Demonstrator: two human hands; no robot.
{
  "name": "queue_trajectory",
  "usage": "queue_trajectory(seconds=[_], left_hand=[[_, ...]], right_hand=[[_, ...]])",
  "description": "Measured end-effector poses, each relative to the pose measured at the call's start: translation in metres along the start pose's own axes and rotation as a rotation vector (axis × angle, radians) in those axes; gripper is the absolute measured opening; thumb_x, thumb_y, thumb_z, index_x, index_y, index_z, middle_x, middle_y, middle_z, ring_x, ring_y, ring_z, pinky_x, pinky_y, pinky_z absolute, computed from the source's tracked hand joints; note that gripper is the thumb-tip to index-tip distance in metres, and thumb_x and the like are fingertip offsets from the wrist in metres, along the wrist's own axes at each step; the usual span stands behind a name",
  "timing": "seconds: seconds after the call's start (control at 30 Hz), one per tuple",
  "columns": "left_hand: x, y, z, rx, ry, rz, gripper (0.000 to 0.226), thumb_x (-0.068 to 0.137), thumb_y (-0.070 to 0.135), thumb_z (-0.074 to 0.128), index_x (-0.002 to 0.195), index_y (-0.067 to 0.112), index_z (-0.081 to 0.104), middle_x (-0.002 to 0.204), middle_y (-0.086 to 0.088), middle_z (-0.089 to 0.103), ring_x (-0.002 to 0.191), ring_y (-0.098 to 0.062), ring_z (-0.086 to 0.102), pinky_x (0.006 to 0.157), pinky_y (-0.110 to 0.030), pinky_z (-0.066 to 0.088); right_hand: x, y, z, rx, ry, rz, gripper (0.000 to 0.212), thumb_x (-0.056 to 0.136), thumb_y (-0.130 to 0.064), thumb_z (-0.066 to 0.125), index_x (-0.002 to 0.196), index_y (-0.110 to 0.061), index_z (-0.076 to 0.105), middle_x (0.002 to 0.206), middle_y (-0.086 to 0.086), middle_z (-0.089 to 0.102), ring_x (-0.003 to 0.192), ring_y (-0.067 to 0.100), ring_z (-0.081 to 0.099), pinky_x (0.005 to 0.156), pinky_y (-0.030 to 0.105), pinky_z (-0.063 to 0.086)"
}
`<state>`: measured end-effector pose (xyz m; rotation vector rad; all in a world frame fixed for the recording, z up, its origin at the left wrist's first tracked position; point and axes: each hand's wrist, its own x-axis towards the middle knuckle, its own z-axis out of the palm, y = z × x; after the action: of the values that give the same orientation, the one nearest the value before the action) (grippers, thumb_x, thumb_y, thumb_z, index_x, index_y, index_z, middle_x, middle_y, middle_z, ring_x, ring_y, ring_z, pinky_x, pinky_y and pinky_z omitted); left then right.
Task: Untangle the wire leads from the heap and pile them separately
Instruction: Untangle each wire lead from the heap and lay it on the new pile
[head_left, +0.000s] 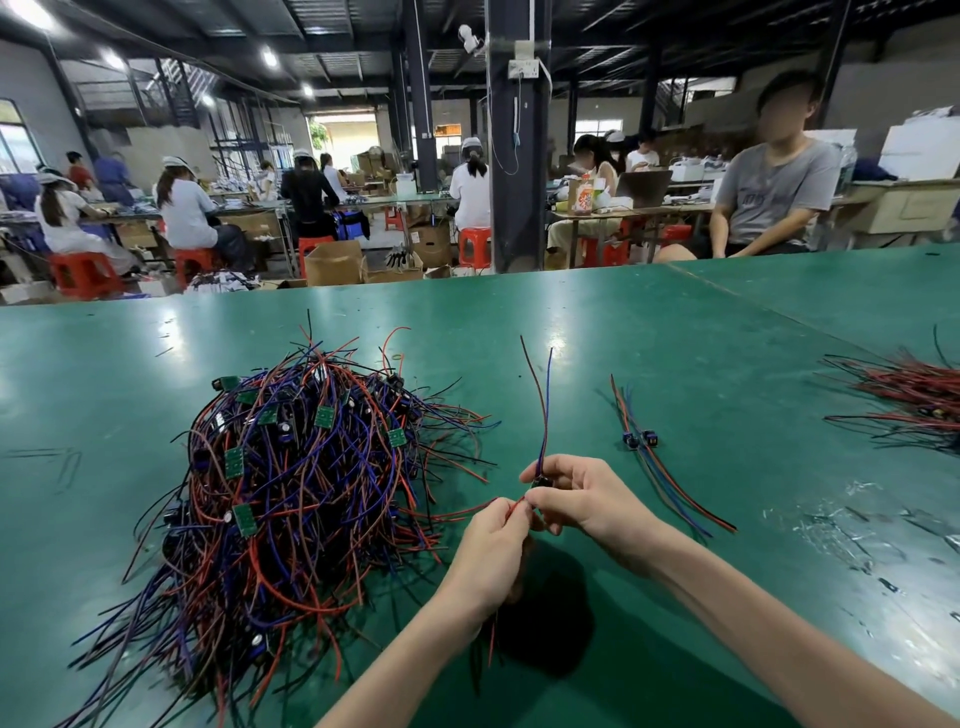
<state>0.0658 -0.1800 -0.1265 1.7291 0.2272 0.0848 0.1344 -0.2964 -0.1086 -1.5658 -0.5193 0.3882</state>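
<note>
Over the open green table (597, 364) between the heap (291, 493) and the small sorted pile (657, 462), both hands are hovering, the left hand (491, 556) pinching a red wire (511, 506) and the right hand (582, 499) pinching an upright lead (543, 410).

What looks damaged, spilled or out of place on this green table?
Little stands out. Pale scraps or scuffs, I cannot tell which, mark the table right of the sorted wires. The heap is tangled, as expected.
</note>
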Motion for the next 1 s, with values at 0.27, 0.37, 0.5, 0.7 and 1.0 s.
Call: queue_trajectory(seconds=[0.27,0.37,0.5,0.7,1.0], left_hand=[[-0.007,0.007,-0.001,-0.192,-0.077,-0.063,0.032,0.103,0.018,0.029,0.078,0.014,0.048,0.050,0.007,0.025,0.036,-0.004,0.017,0.039,-0.009,0.015],[-0.008,0.006,0.001,-0.202,-0.112,-0.056,0.033,0.104,0.019,0.027,0.080,0.014,0.049,0.055,0.004,0.023,0.038,-0.004,0.017,0.038,-0.011,0.014],[-0.005,0.004,0.001,-0.193,-0.146,-0.063,0.036,0.104,0.017,0.028,0.083,0.014,0.056,0.058,0.002,0.027,0.037,-0.003,0.019,0.038,-0.010,0.015],[-0.004,-0.001,0.004,-0.078,-0.156,-0.065,0.031,0.104,0.017,0.031,0.087,0.015,0.056,0.053,0.006,0.033,0.034,0.000,0.024,0.034,-0.011,0.021],[-0.009,0.003,0.005,-0.115,-0.270,-0.075,0.029,0.104,0.014,0.032,0.086,0.008,0.055,0.043,0.007,0.043,0.032,-0.002,0.025,0.033,-0.012,0.027]], right_hand=[[0.002,0.001,0.002,0.127,0.017,0.031,0.014,0.085,0.011,0.056,0.090,-0.001,0.058,0.058,0.012,0.057,0.043,0.013,0.048,0.045,0.018,0.039],[0.002,0.002,0.001,0.104,0.027,0.022,0.015,0.085,0.013,0.055,0.091,-0.001,0.058,0.058,0.013,0.055,0.041,0.012,0.047,0.043,0.018,0.038],[0.005,0.004,-0.004,0.041,0.055,0.017,0.013,0.086,0.011,0.055,0.092,-0.001,0.058,0.057,0.009,0.050,0.039,0.011,0.042,0.050,0.023,0.040],[0.010,0.004,-0.016,-0.053,0.139,0.009,0.013,0.087,0.010,0.055,0.095,0.000,0.057,0.065,0.011,0.051,0.038,0.009,0.041,0.044,0.018,0.037],[0.018,0.006,-0.036,-0.114,0.274,0.031,0.013,0.087,0.012,0.053,0.097,0.003,0.057,0.062,0.007,0.046,0.033,0.005,0.036,0.039,0.018,0.033]])
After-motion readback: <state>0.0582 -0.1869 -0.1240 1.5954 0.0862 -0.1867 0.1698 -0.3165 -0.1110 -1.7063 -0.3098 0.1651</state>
